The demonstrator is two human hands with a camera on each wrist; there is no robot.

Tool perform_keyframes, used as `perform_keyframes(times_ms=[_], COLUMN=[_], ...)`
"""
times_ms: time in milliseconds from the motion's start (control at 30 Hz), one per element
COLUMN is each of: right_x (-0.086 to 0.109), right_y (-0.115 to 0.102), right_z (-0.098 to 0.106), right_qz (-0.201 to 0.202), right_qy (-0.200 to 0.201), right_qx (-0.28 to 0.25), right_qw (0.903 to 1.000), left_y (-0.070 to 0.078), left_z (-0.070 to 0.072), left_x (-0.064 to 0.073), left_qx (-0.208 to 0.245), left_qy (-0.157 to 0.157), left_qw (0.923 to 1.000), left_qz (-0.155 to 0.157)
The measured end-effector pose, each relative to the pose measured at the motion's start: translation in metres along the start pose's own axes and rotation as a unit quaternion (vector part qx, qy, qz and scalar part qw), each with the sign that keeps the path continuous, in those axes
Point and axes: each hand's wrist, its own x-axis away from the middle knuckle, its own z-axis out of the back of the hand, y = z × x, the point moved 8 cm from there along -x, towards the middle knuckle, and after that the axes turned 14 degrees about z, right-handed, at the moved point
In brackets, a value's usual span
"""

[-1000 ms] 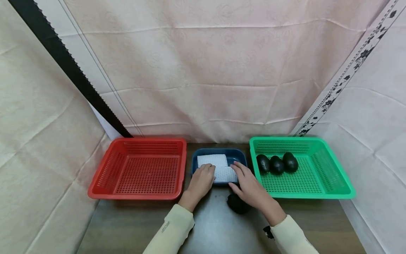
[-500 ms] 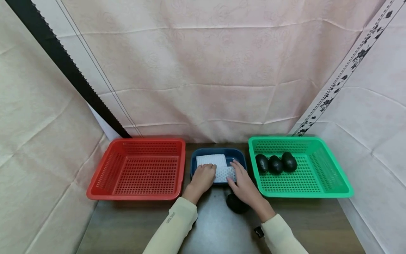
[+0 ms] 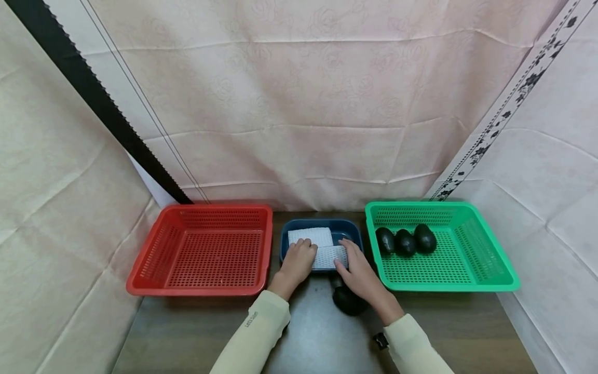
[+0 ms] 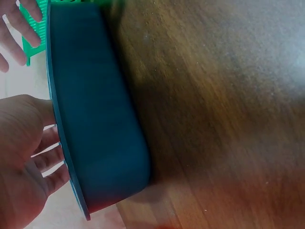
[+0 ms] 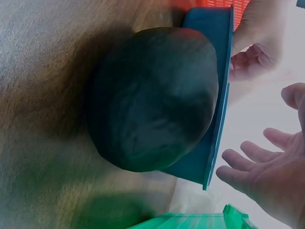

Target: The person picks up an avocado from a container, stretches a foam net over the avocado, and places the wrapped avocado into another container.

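Two white dimpled folded cloths lie in a small blue tray (image 3: pixel 347 224), a rear cloth (image 3: pixel 312 236) and a front cloth (image 3: pixel 329 257). My left hand (image 3: pixel 299 262) holds the front cloth's left end, its fingers curled inside the rim. In the left wrist view the rim hides those fingertips. My right hand (image 3: pixel 358 272) lies over the tray's right front side, thumb and fingers spread around the front cloth's right end. In the right wrist view its fingers stand apart with nothing between them. A dark avocado (image 5: pixel 155 100) sits on the table by the tray's front wall, partly under the right hand.
A red basket (image 3: pixel 198 291) stands left of the tray. To the right is a green basket (image 3: pixel 448 287) with three dark avocados (image 3: pixel 405 242) along its left side. Pale cloth walls (image 3: pixel 327 104) enclose the table at the back and both sides.
My right hand and forearm have shifted slightly left, closer to the front cloth's end. The left hand stays at the cloth's left end, its fingers moving only a little.
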Motion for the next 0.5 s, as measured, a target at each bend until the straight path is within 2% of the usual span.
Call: perform_keyframes(times_ms=[333,500], right_x=[0.0007,0.0010], right_y=[0.0013,0.0001], right_z=[0.0029,0.0028], right_qz=[-0.001,-0.002], right_qy=[0.000,-0.002], right_qx=[-0.010,-0.020], right_qw=[0.9999,0.9998], left_y=[-0.0051,-0.0078], left_z=[-0.0022,-0.0066], left_x=[-0.0029,-0.0061], left_qx=[0.038,0.047], left_qy=[-0.006,-0.026], left_qw=[0.9992,0.9982], left_qz=[0.014,0.027])
